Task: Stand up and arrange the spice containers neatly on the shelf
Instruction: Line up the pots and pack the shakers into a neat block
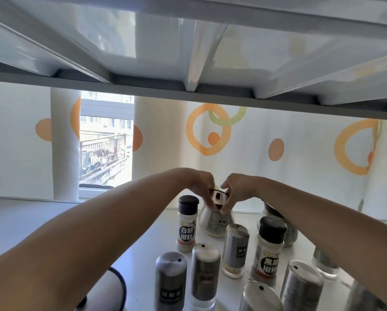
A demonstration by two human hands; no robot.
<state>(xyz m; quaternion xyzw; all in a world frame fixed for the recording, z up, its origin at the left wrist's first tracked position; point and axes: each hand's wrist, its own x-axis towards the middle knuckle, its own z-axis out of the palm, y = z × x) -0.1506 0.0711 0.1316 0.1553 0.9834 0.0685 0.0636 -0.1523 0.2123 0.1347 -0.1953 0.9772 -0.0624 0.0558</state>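
Observation:
A round glass spice jar [216, 222] with a brown lid [218, 196] stands at the back of the white shelf [143, 241]. My left hand [202, 185] and my right hand [235, 190] both pinch that lid from either side. In front of it stand several upright containers: a white-pepper bottle [187, 223] with a dark cap, a black-pepper bottle [269, 248] with a dark cap, and steel-sleeved shakers [235, 250] [205, 270] [170, 281] [301, 286]. A second round jar [289, 230] is partly hidden behind my right forearm.
An upper shelf board [188, 52] hangs close overhead. A curtain with orange circles [278, 153] backs the shelf, with a window gap [106, 142] at the left. A dark-rimmed round object [117, 286] sits at the bottom left.

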